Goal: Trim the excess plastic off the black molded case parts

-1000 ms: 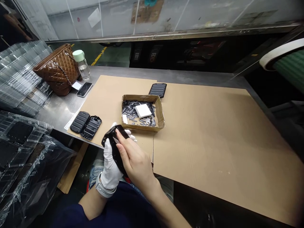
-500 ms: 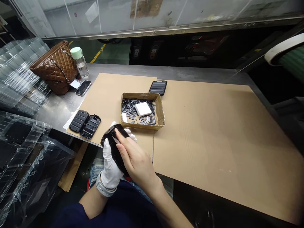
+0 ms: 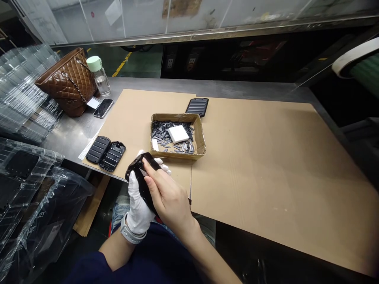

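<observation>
A glossy black plastic case (image 3: 145, 190) is held over the table's front edge. My left hand (image 3: 138, 207), in a white glove, wraps round it from below and the left side. My bare right hand (image 3: 169, 193) lies on top of it, index fingertip pressed near its upper end; what its other fingers grip is hidden. Just beyond sits a cardboard box (image 3: 177, 156) of small dark strips (image 3: 161, 132) with a white block (image 3: 178, 134) on them. An opened black case (image 3: 111, 156) lies to the left, and another black case (image 3: 197, 106) behind the box.
Brown cardboard (image 3: 251, 157) covers the metal table (image 3: 71, 136). At the back left stand a brown handbag (image 3: 69, 85), a bottle (image 3: 102, 81) and a phone (image 3: 103, 108). Clear plastic trays (image 3: 26, 94) and a plastic bag (image 3: 59, 209) are at far left.
A small dark tip now shows at the right side of my right hand. Both hands stay almost in place on the case, and the view has shifted slightly.
</observation>
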Action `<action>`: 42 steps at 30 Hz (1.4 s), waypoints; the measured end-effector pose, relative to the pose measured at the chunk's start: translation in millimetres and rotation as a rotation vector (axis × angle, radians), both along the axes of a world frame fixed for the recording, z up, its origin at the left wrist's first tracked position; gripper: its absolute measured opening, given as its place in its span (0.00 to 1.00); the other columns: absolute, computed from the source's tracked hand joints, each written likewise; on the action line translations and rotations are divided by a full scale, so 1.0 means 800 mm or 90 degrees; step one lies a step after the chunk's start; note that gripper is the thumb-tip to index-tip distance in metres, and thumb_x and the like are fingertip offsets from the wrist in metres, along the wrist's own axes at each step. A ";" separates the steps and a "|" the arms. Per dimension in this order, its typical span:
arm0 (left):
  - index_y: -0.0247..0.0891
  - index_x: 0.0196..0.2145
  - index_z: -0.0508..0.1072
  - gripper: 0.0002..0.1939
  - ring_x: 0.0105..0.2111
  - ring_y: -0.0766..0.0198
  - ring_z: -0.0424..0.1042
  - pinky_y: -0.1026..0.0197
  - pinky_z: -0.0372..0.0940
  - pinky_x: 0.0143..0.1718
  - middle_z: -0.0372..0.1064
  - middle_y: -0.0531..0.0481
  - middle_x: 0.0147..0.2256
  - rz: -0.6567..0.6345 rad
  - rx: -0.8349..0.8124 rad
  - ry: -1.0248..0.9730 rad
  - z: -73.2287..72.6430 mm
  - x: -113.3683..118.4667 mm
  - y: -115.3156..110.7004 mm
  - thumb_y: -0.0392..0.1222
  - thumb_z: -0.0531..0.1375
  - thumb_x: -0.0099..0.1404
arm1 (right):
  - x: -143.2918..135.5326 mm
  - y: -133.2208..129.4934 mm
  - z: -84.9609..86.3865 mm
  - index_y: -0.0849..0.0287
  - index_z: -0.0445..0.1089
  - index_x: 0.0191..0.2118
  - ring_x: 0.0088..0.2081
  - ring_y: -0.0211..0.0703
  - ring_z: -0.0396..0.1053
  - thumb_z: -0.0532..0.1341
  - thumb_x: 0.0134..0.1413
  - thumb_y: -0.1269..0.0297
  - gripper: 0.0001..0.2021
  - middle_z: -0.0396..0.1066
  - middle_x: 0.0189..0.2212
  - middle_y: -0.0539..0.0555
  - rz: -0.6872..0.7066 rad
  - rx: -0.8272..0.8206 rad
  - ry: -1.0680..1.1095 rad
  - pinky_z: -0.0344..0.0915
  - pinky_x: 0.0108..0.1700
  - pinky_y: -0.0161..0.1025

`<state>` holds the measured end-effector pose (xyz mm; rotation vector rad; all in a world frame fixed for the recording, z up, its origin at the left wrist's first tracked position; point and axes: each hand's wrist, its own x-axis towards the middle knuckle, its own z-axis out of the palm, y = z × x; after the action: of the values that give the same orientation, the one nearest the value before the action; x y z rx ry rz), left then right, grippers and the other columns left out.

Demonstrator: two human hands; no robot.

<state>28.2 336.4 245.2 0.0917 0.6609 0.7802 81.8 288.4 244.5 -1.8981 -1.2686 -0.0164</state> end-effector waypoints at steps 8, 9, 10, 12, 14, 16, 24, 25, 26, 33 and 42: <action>0.43 0.59 0.65 0.23 0.60 0.64 0.60 0.66 0.56 0.60 0.65 0.53 0.58 0.013 -0.027 -0.004 0.000 0.003 0.002 0.49 0.50 0.69 | -0.001 0.003 -0.001 0.61 0.64 0.60 0.36 0.43 0.73 0.44 0.68 0.62 0.22 0.76 0.36 0.59 -0.003 -0.005 -0.006 0.70 0.39 0.37; 0.44 0.60 0.63 0.24 0.60 0.65 0.60 0.66 0.56 0.60 0.65 0.53 0.58 0.009 -0.023 -0.002 0.000 0.002 0.002 0.50 0.50 0.69 | -0.001 0.004 -0.001 0.62 0.64 0.59 0.36 0.43 0.73 0.44 0.68 0.62 0.22 0.76 0.36 0.59 -0.003 -0.004 -0.007 0.70 0.39 0.37; 0.44 0.61 0.62 0.25 0.61 0.65 0.59 0.67 0.56 0.60 0.64 0.53 0.58 0.004 -0.019 0.000 0.001 0.002 0.002 0.50 0.50 0.69 | -0.002 0.004 -0.001 0.63 0.64 0.59 0.35 0.43 0.73 0.44 0.68 0.62 0.22 0.76 0.35 0.59 -0.003 -0.004 -0.009 0.70 0.38 0.38; 0.45 0.62 0.60 0.26 0.61 0.66 0.58 0.68 0.55 0.59 0.65 0.53 0.58 0.005 -0.012 0.001 0.003 0.002 0.001 0.51 0.51 0.69 | -0.001 0.005 -0.001 0.62 0.64 0.59 0.34 0.43 0.72 0.44 0.68 0.62 0.22 0.76 0.34 0.58 -0.006 -0.008 -0.006 0.70 0.37 0.37; 0.44 0.63 0.58 0.26 0.61 0.68 0.58 0.70 0.56 0.58 0.65 0.53 0.58 0.018 -0.018 -0.007 0.005 0.003 0.001 0.52 0.49 0.70 | -0.001 0.006 -0.002 0.59 0.64 0.60 0.35 0.42 0.73 0.45 0.68 0.62 0.21 0.76 0.34 0.57 -0.011 -0.014 -0.001 0.70 0.36 0.36; 0.44 0.63 0.58 0.26 0.60 0.70 0.59 0.72 0.57 0.57 0.67 0.54 0.57 0.035 -0.031 -0.010 0.006 0.004 -0.001 0.52 0.46 0.71 | -0.001 0.007 -0.002 0.57 0.64 0.60 0.36 0.42 0.73 0.46 0.68 0.62 0.21 0.76 0.36 0.57 -0.014 -0.012 0.004 0.70 0.36 0.35; 0.42 0.46 0.77 0.26 0.43 0.61 0.75 0.61 0.66 0.52 0.77 0.49 0.42 -0.054 0.057 -0.026 -0.005 0.001 0.015 0.61 0.49 0.66 | 0.014 -0.002 0.004 0.55 0.62 0.61 0.51 0.44 0.71 0.47 0.67 0.63 0.20 0.72 0.52 0.55 0.032 0.005 0.168 0.69 0.53 0.42; 0.41 0.46 0.77 0.29 0.41 0.59 0.76 0.57 0.67 0.50 0.77 0.47 0.42 -0.086 0.065 -0.040 -0.009 -0.001 0.024 0.64 0.50 0.64 | 0.022 -0.006 0.003 0.55 0.62 0.61 0.54 0.44 0.69 0.47 0.67 0.62 0.20 0.71 0.54 0.55 0.023 0.015 0.196 0.68 0.54 0.43; 0.41 0.46 0.76 0.30 0.40 0.57 0.76 0.54 0.69 0.48 0.76 0.46 0.42 -0.114 0.072 -0.054 -0.014 -0.004 0.034 0.65 0.49 0.63 | 0.031 -0.012 0.000 0.56 0.62 0.61 0.55 0.45 0.67 0.46 0.67 0.60 0.21 0.69 0.55 0.55 0.000 0.022 0.215 0.67 0.55 0.44; 0.41 0.51 0.71 0.22 0.40 0.58 0.74 0.52 0.70 0.42 0.73 0.46 0.46 -0.141 0.109 -0.066 -0.034 -0.018 0.076 0.52 0.50 0.68 | 0.085 -0.031 -0.070 0.57 0.65 0.58 0.44 0.51 0.72 0.50 0.64 0.57 0.21 0.75 0.40 0.58 -0.122 -0.207 0.127 0.72 0.41 0.47; 0.35 0.28 0.71 0.13 0.14 0.76 0.55 0.72 0.55 0.15 0.57 0.59 0.18 -0.187 0.130 0.007 -0.071 -0.018 0.066 0.47 0.58 0.65 | 0.099 -0.023 -0.114 0.59 0.68 0.54 0.48 0.51 0.67 0.52 0.63 0.61 0.18 0.70 0.46 0.62 -0.124 -0.026 -0.006 0.65 0.51 0.51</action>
<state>13.6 389.4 188.7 0.3711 0.5613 0.5614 161.4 269.8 153.0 -2.0533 -1.0938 -0.1022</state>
